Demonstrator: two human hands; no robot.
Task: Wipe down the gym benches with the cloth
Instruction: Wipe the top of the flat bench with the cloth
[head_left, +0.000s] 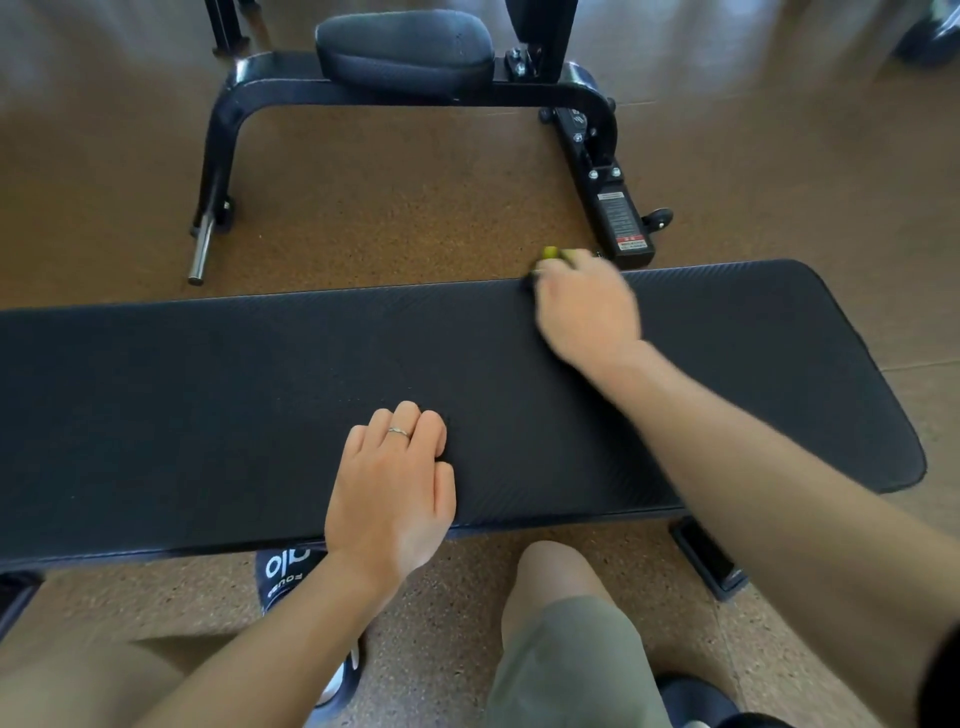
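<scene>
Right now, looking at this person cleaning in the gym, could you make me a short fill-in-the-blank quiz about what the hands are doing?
1. The right hand grips a yellow-green cloth at the bench pad's ____ edge.
2. The left hand rests on the black bench pad and wears a ____ on one finger.
3. Beyond the bench stands another machine with a padded ____.

Missing words: far; ring; seat

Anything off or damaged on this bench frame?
Nothing looks damaged or spilled. The bench pad looks intact. Only oddity: the cloth is barely visible, a yellow-green bit past the right hand at the far edge. The left hand rests on the pad.
</scene>
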